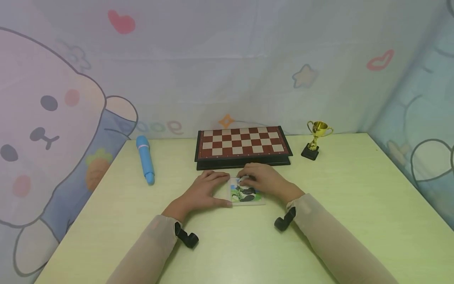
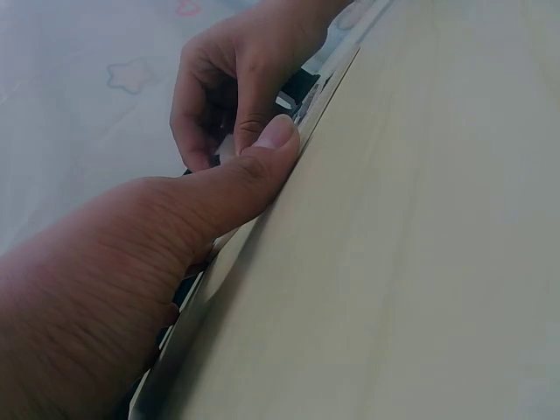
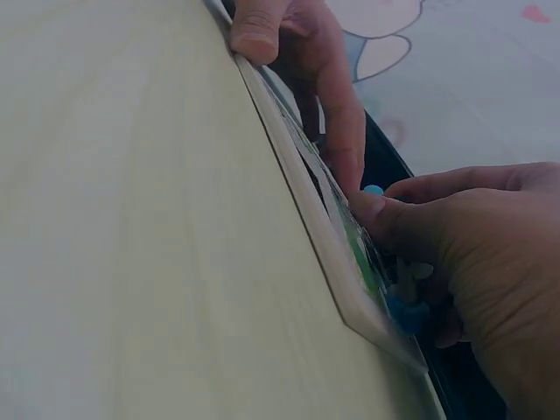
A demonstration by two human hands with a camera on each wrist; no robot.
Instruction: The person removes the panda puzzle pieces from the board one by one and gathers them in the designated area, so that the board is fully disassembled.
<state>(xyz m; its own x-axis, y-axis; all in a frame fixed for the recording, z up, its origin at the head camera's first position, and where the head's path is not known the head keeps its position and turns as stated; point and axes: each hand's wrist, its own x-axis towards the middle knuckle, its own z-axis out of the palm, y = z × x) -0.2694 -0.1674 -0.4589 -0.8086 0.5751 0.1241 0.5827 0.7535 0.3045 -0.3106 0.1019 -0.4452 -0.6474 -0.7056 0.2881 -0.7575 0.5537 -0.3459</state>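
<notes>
A small square panda picture puzzle with a white rim lies flat on the table between both hands. My left hand holds its left side, thumb at the near corner and fingers by the far corner. Over the far right part of the picture, my right hand pinches a small puzzle piece; a light blue bit of the piece shows at the fingertips in the right wrist view. The right fingers cover part of the picture. In the left wrist view the left thumb presses on the rim.
Behind the puzzle stands a red and white chessboard box with black sides. A blue toy microphone lies at the left, and a gold trophy cup on a black base stands at the back right. A printed cloth hangs behind the table.
</notes>
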